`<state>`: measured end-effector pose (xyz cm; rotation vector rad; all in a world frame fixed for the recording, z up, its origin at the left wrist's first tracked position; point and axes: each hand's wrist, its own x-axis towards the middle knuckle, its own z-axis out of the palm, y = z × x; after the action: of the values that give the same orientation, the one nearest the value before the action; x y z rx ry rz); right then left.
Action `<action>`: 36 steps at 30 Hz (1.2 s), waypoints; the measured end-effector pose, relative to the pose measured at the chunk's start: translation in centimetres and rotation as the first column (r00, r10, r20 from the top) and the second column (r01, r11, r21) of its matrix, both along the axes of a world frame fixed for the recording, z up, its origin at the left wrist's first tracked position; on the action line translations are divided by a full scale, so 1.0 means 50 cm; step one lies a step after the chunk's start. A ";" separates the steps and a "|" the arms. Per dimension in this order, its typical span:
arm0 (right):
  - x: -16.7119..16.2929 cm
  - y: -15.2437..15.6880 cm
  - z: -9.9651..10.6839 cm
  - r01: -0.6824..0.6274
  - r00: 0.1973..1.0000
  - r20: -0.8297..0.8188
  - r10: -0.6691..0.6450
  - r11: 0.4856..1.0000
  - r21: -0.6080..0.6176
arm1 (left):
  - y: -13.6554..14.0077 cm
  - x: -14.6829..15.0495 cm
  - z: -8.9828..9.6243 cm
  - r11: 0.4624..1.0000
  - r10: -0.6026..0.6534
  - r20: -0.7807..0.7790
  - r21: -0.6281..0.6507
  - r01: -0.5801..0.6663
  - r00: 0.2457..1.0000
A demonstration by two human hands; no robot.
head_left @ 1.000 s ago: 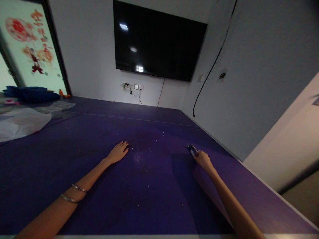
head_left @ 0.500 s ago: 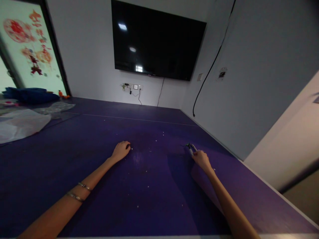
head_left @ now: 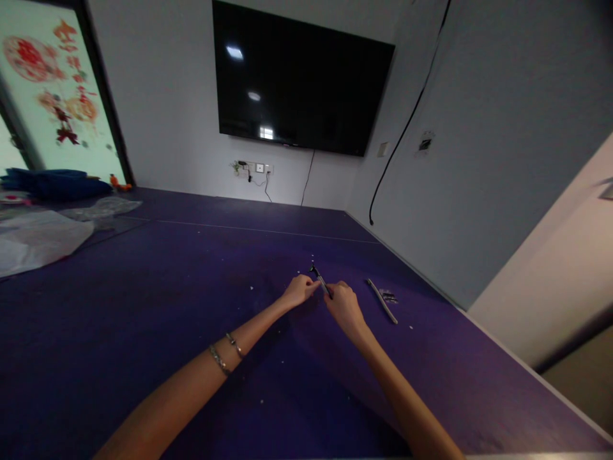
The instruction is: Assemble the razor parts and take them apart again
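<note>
Both hands, left hand [head_left: 297, 291] and right hand [head_left: 343, 304], fingers pinched on small dark tool [head_left: 320, 279] over purple bench [head_left: 143, 306]; likely slip, given so narrow a grip.

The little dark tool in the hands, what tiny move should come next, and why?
Probably steady it first. The right hand grips the small dark tool, whose tip pokes up past the fingers, and the left hand pinches at it from the side. A thin strip lies apart on the purple table, so nothing needs fetching yet.
</note>
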<state>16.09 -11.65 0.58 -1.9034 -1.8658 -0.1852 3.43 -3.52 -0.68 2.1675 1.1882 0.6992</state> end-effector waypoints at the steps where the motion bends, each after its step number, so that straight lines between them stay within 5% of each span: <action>1: -0.011 -0.003 -0.001 -0.018 1.000 0.007 0.018 1.000 0.002 | 0.002 0.005 0.001 0.999 0.014 0.022 -0.032 -0.013 1.000; 7: -0.055 -0.018 -0.019 -0.057 0.992 0.120 0.047 0.995 0.084 | 0.003 0.002 0.015 0.996 0.068 0.047 -0.053 -0.066 0.997; 16: -0.064 -0.053 0.008 -0.098 0.984 0.151 0.094 0.995 0.015 | 0.044 -0.042 0.027 0.998 0.053 -0.293 -0.025 -0.064 0.955; 25: 0.110 -0.073 -0.005 0.092 0.994 0.072 -0.086 0.992 -0.091 | 0.132 -0.128 0.024 0.998 0.026 -0.539 -0.040 -0.056 0.842; 36: 0.241 -0.085 -0.043 0.253 0.965 0.102 -0.243 0.962 -0.100 | 0.135 -0.121 0.005 0.991 0.110 -0.570 -0.003 -0.137 0.814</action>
<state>28.15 -15.91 -1.54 -2.2399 -1.7190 -0.2531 -2.64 3.23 -0.44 2.3535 1.6342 0.0462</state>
